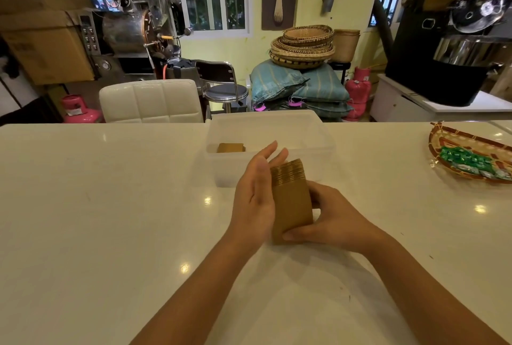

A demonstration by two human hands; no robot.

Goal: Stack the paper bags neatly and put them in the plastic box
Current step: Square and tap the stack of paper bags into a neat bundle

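Observation:
A stack of brown paper bags (291, 200) stands upright on its edge on the white table (110, 220), just in front of the clear plastic box (221, 172). My right hand (329, 220) grips the stack from the right, thumb across its lower front. My left hand (255, 195) lies flat against the stack's left side, fingers straight and pointing away from me. Inside the box, at its left, lies another small pile of brown paper bags (230, 147).
A woven tray (443, 139) with green wrapped sweets (468, 161) sits at the table's right edge. Beyond the far edge stand a white padded chair (151, 100), a metal stool (224, 86), sacks and coffee roasting machines.

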